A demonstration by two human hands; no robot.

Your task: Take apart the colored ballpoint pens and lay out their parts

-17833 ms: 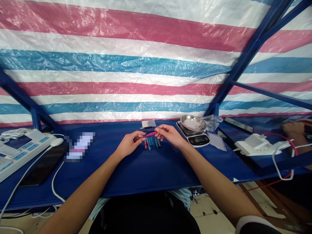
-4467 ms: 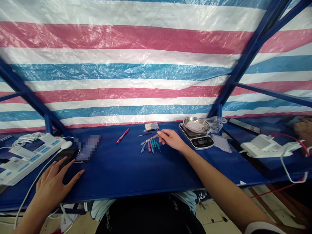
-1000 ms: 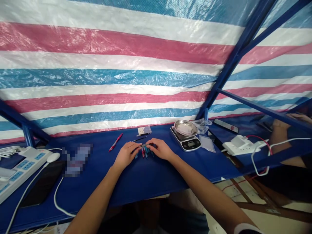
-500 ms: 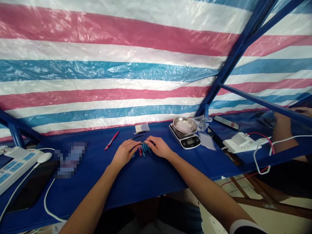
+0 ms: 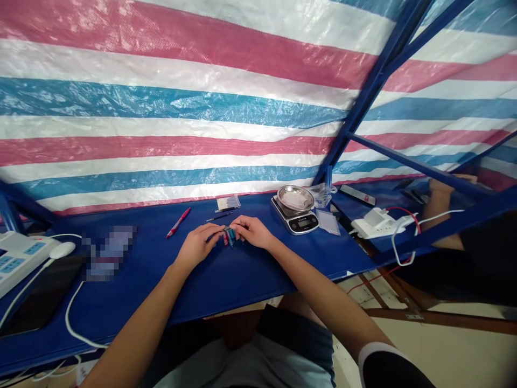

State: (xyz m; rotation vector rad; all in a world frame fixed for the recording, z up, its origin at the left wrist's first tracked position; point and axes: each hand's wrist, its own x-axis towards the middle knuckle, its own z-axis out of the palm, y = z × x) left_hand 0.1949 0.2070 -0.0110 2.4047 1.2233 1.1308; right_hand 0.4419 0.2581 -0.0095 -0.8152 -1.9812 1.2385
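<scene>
In the middle of the blue table my left hand and my right hand meet at a small bundle of blue and red pieces. Thumb and fingers of each hand are closed at its top end, while the coloured pieces hang toward me. Fingers hide part of the bundle, and its kind is too small to make out. Just beyond my fingertips lies a thin dark stick, with a small clear bag of pale bits behind it. A red pen rests beyond my left hand.
Right of my hands stands a digital kitchen scale bearing a metal bowl. Clear plastic bags lie beside it. Power strips with cables sit at both sides, a dark phone at left. Another person's arm is far right.
The view has shifted, so the table's things appear a little further left and higher. Both my hands stay together at the bundle, fingers slightly rearranged.
</scene>
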